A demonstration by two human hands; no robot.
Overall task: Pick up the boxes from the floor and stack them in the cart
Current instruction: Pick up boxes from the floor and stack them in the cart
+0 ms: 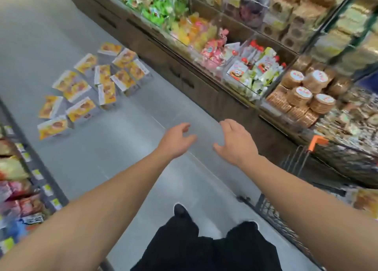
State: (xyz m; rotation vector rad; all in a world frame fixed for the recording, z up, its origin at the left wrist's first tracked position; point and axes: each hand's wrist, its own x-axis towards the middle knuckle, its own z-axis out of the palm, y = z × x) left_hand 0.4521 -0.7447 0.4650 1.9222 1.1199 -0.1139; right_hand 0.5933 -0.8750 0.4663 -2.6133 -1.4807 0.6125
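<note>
A person seen from their own head height. Both forearms are bare, with no sleeves, watch or jewellery visible on the left hand or right hand. At bottom centre, loose black trousers and one black shoe show.

Both arms out front over grey floor. Left hand & right hand near each other, fingers loosely curled, holding nothing. Yellow boxes scattered on floor ahead-left, well apart from hands. Wire cart w/ orange handle corner at right, beside snack display shelf. Another shelf along left edge. Black shoe below.
</note>
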